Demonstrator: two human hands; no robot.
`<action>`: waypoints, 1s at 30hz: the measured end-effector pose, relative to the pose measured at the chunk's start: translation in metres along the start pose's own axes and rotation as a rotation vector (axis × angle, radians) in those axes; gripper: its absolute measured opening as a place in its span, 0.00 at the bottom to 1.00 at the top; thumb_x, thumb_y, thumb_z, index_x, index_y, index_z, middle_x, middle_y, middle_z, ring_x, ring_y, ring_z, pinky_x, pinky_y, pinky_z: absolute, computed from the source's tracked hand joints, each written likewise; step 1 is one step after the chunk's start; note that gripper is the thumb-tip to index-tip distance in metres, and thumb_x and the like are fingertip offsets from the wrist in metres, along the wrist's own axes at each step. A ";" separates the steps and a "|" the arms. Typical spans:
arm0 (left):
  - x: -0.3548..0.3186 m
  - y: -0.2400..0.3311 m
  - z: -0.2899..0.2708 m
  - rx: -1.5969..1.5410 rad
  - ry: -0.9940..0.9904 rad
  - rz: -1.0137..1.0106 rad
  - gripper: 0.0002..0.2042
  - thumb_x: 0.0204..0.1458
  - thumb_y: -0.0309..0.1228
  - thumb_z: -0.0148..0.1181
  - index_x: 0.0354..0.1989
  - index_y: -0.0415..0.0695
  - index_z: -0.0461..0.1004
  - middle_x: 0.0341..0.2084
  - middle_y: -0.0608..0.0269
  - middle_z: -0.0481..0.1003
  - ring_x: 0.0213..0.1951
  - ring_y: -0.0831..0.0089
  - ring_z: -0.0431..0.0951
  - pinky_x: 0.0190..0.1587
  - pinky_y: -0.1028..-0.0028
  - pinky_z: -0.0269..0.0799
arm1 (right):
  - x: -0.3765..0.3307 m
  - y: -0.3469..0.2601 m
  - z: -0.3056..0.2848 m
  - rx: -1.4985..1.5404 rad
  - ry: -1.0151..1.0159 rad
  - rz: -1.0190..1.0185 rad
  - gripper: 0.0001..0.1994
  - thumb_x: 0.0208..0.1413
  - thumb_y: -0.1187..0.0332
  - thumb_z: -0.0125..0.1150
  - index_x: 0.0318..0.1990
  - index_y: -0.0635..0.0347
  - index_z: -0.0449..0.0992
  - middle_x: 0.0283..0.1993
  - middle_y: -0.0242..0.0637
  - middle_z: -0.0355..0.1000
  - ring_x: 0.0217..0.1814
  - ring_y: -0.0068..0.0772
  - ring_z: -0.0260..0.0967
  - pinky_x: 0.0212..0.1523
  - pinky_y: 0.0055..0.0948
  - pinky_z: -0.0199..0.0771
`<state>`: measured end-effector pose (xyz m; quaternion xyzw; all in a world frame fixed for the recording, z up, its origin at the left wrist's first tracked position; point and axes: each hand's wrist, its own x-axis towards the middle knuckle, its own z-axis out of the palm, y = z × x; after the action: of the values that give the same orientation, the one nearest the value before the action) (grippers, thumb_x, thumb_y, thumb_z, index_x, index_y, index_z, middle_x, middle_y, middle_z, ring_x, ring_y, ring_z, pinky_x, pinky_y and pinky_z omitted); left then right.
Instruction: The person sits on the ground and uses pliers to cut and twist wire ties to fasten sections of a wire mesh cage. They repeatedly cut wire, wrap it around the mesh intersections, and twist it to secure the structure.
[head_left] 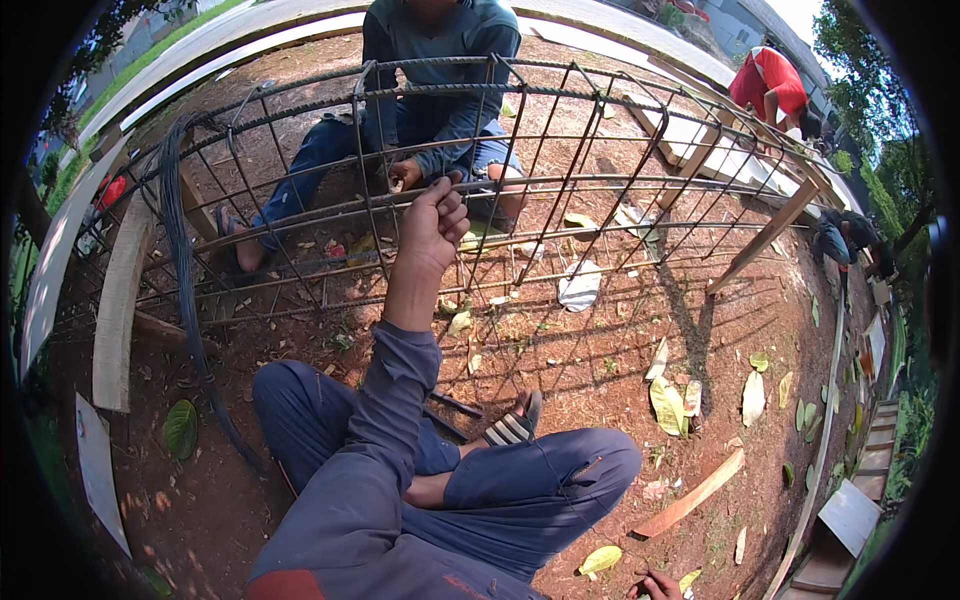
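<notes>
A long cage of ribbed steel bars with rectangular stirrups (575,85) runs across in front of me, propped on wooden posts. My left hand (437,220) reaches up to its near side, fingers curled closed around a horizontal steel bar (560,182). Just beyond, a co-worker's hand (405,174) is at the same part of the cage. My right hand (657,586) is low at the picture's bottom edge, only partly in view; its fingers look bent together, and what they hold, if anything, is too small to make out. A bundle of dark tie wire (178,230) hangs over the cage's left end.
A co-worker in a teal shirt (440,45) sits across the cage. A wooden post (765,235) props its right part; a board (122,300) stands at left. Leaves and a wood strip (690,495) lie on the soil. Another person in red (770,85) bends at back right.
</notes>
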<state>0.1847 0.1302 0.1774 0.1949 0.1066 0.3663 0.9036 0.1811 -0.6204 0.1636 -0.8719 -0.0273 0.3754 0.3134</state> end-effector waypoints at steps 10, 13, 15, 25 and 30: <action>-0.141 -0.029 0.024 0.107 -0.283 0.040 0.13 0.73 0.38 0.47 0.48 0.42 0.75 0.17 0.74 0.54 0.17 0.84 0.50 0.18 0.78 0.48 | 0.056 -0.044 -0.021 -0.957 0.009 -0.097 0.22 0.56 0.71 0.60 0.60 0.55 0.80 0.55 0.40 0.80 0.58 0.54 0.76 0.63 0.46 0.74; -0.177 -0.030 0.015 0.092 -0.253 0.050 0.13 0.73 0.38 0.47 0.48 0.42 0.74 0.17 0.73 0.55 0.17 0.84 0.51 0.19 0.77 0.48 | 0.046 -0.145 0.003 -0.951 0.283 -0.662 0.21 0.62 0.72 0.60 0.63 0.61 0.75 0.55 0.43 0.79 0.59 0.43 0.75 0.64 0.40 0.71; -0.197 -0.039 0.019 0.111 -0.282 -0.008 0.13 0.73 0.38 0.47 0.49 0.42 0.74 0.17 0.73 0.56 0.17 0.84 0.51 0.20 0.77 0.48 | 0.036 -0.226 0.038 -0.385 0.247 -0.842 0.24 0.63 0.73 0.60 0.67 0.64 0.70 0.61 0.45 0.77 0.67 0.41 0.72 0.69 0.40 0.67; -0.279 -0.039 -0.008 0.259 -0.234 -0.240 0.10 0.72 0.30 0.49 0.47 0.37 0.75 0.17 0.73 0.60 0.19 0.85 0.52 0.23 0.79 0.48 | 0.058 -0.407 0.185 0.141 -0.351 -0.996 0.13 0.69 0.69 0.58 0.56 0.66 0.75 0.48 0.40 0.78 0.56 0.33 0.76 0.57 0.33 0.74; -0.280 -0.027 -0.016 0.323 -0.227 -0.312 0.10 0.71 0.29 0.49 0.47 0.36 0.76 0.16 0.74 0.60 0.19 0.85 0.53 0.23 0.79 0.48 | 0.058 -0.409 0.201 0.288 -0.484 -1.025 0.09 0.69 0.69 0.59 0.50 0.65 0.76 0.44 0.37 0.77 0.50 0.28 0.76 0.50 0.31 0.74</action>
<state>-0.0021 -0.0800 0.1648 0.3579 0.0903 0.1765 0.9125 0.1639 -0.1705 0.2537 -0.5855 -0.4651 0.3642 0.5551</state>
